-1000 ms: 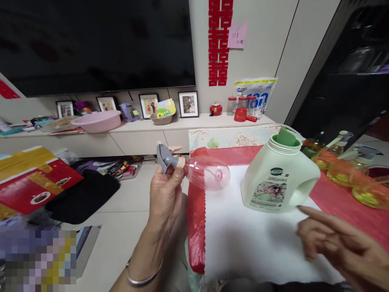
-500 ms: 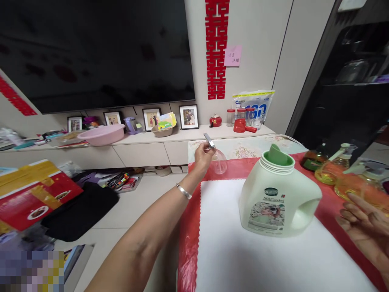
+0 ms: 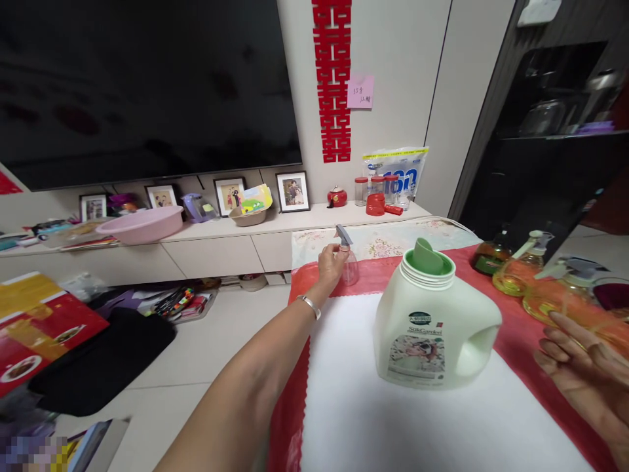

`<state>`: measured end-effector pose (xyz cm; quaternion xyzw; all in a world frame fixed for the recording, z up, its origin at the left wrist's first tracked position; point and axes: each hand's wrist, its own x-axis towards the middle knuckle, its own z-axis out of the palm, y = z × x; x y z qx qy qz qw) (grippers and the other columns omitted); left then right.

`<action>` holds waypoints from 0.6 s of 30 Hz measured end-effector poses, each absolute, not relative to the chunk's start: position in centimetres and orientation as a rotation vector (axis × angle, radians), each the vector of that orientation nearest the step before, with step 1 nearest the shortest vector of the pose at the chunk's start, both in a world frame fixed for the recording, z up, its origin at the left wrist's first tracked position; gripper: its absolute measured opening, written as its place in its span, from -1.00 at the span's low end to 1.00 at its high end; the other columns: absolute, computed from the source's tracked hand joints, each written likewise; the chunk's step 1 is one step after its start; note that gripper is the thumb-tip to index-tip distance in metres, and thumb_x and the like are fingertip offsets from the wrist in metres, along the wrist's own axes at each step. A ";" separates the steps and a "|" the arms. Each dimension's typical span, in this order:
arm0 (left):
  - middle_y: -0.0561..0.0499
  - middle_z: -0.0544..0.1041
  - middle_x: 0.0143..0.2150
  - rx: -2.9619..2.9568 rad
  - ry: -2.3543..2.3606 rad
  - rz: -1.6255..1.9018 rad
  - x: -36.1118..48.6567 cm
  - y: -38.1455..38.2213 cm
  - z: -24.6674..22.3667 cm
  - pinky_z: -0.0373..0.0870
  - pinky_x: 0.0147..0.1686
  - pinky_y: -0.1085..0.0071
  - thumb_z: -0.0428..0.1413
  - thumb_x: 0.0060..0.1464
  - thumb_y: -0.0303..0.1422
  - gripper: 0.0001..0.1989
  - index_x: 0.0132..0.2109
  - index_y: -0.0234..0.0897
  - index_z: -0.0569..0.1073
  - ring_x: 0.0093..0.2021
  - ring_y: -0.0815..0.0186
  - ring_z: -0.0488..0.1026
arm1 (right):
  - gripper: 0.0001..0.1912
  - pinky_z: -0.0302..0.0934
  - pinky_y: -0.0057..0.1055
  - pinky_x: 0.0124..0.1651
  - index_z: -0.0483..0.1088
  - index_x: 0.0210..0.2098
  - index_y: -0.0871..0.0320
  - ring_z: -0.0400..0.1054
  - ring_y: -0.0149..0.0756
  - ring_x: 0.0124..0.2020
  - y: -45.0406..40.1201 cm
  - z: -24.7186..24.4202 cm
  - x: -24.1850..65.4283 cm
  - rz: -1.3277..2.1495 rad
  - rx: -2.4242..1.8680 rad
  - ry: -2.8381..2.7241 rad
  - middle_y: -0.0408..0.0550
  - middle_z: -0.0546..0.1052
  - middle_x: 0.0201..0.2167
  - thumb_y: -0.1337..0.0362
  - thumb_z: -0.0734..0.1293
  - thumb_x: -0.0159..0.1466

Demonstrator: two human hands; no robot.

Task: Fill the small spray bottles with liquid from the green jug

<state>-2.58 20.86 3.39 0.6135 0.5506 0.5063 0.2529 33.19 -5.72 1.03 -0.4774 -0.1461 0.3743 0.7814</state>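
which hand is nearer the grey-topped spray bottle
Left. The left hand holds the grey-topped spray bottle near its neck; the right hand is off to the right, past the pale green jug.

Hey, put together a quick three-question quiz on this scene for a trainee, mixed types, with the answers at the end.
1. Multiple choice. What does the left hand hold?
A) the pink basin
B) the spray bottle
C) the red teapot

2. True or false: the pale green jug stands upright on the white sheet.

3. Fill in the missing word: the spout in the jug's mouth is ____ in colour.

Key: 1. B; 2. True; 3. green
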 end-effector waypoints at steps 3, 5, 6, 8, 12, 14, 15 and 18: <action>-0.23 0.51 0.14 1.673 1.565 1.360 -3.2 19.7 3.6 0.32 0.13 0.20 0.26 0.03 -0.37 -0.58 0.06 -0.26 0.46 0.16 0.05 0.43 | -0.54 0.04 0.21 0.13 0.60 -0.10 0.01 0.32 -0.03 0.05 -5.6 1.2 32.9 0.799 -1.032 -0.332 0.36 0.36 0.08 0.05 0.51 0.00; -0.28 0.46 0.20 1.669 1.601 1.349 -3.7 18.4 3.5 0.29 0.17 0.14 0.28 0.00 -0.37 -0.51 0.10 -0.25 0.43 0.23 -0.01 0.38 | -0.58 0.10 0.14 0.03 0.60 -0.14 0.03 0.34 -0.17 -0.09 -5.5 1.4 32.8 0.776 -1.032 -0.322 0.32 0.39 0.03 0.07 0.51 0.01; -0.29 0.44 0.22 1.670 1.607 1.341 -3.9 17.6 3.4 0.29 0.18 0.13 0.28 -0.02 -0.37 -0.49 0.11 -0.25 0.42 0.25 -0.03 0.36 | -0.61 0.14 0.07 -0.06 0.60 -0.18 0.05 0.32 -0.26 -0.18 -5.6 1.6 32.7 0.751 -1.026 -0.299 0.29 0.41 -0.03 0.11 0.52 0.00; -0.28 0.43 0.22 1.678 1.589 1.311 -4.4 15.7 3.0 0.32 0.15 0.13 0.26 -0.03 -0.37 -0.49 0.12 -0.24 0.41 0.24 -0.04 0.36 | -0.68 0.18 -0.14 -0.24 0.57 -0.27 0.12 0.27 -0.40 -0.30 -5.9 2.2 32.7 0.684 -1.002 -0.238 0.18 0.42 -0.19 0.24 0.53 -0.06; -0.29 0.44 0.14 1.708 1.462 1.199 -5.0 11.1 1.2 0.36 0.10 0.05 0.20 -0.07 -0.33 -0.51 0.06 -0.31 0.43 0.14 -0.06 0.42 | -0.79 0.17 -0.48 -0.39 0.39 -0.39 0.24 0.23 -0.51 -0.39 -7.3 2.6 33.9 0.453 -1.020 -0.152 -0.06 0.34 -0.38 0.34 0.47 0.00; -0.23 0.44 0.11 1.728 1.389 1.136 -5.3 9.1 -0.2 0.37 0.10 -0.03 0.17 -0.07 -0.28 -0.50 0.07 -0.28 0.41 0.08 -0.04 0.43 | -0.77 0.27 -0.51 -0.30 0.39 -0.23 0.27 0.28 -0.50 -0.34 -7.9 1.8 35.4 0.340 -1.107 -0.138 -0.09 0.38 -0.32 0.27 0.44 0.21; -0.19 0.43 0.09 1.760 1.372 1.113 -5.4 8.2 -1.0 0.42 0.05 -0.02 0.15 -0.05 -0.25 -0.50 0.08 -0.26 0.41 0.03 0.00 0.45 | -0.71 0.33 -0.50 -0.23 0.38 -0.10 0.30 0.30 -0.49 -0.27 -8.1 1.3 36.3 0.258 -1.162 -0.116 -0.07 0.40 -0.25 0.18 0.37 0.34; -0.15 0.41 0.04 1.852 1.381 1.066 -5.5 5.9 -2.8 0.47 0.00 0.00 0.11 -0.01 -0.20 -0.50 0.10 -0.23 0.40 -0.02 0.03 0.46 | -0.60 0.38 -0.33 -0.01 0.35 0.09 0.29 0.36 -0.37 -0.07 -8.6 -0.7 38.8 0.032 -1.316 -0.072 0.04 0.42 -0.03 0.11 0.30 0.41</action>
